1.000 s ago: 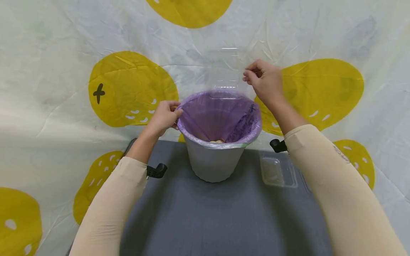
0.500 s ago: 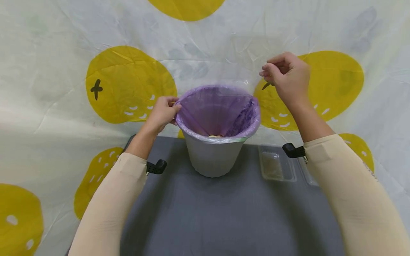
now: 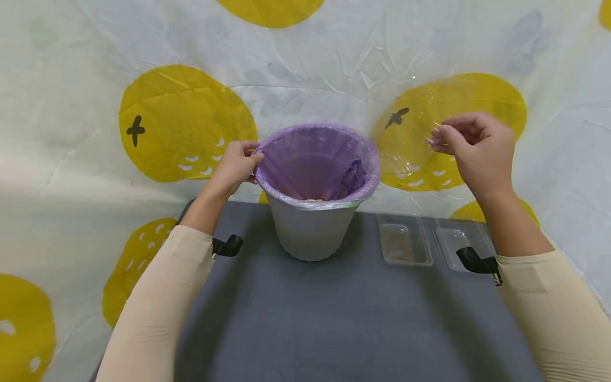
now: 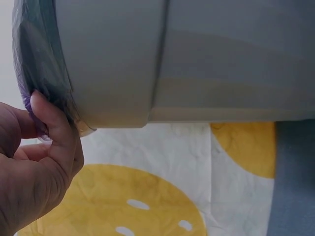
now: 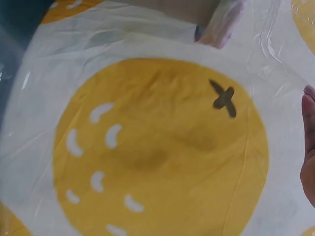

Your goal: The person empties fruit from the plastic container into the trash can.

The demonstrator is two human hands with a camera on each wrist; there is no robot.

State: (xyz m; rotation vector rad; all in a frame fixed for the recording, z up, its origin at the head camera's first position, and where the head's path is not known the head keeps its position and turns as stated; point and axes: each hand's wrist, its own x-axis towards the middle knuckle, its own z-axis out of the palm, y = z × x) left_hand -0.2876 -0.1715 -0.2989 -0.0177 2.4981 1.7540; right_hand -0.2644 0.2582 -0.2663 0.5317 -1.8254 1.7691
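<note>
A pale waste bin (image 3: 312,233) lined with a purple plastic bag (image 3: 317,159) stands on the grey table. My left hand (image 3: 235,167) pinches the bag and rim at the bin's left side; in the left wrist view its fingers (image 4: 54,123) curl over the folded bag edge. To the right of the bin, raised above the table, my right hand (image 3: 482,148) pinches the edge of a clear plastic lid (image 3: 410,132), hard to make out against the patterned cloth. Only the fingertips (image 5: 309,108) and a corner of the lid (image 5: 268,49) show in the right wrist view.
Two clear plastic trays (image 3: 383,246) lie side by side on the table (image 3: 334,318), right of the bin. Something pale yellow (image 3: 314,200) shows deep inside the bin. Behind everything hangs a white cloth (image 3: 315,63) with yellow patches.
My right hand has moved right and slightly down with the clear lid, from above the bin to beside it, over the trays. The left hand stays at the bin's rim.
</note>
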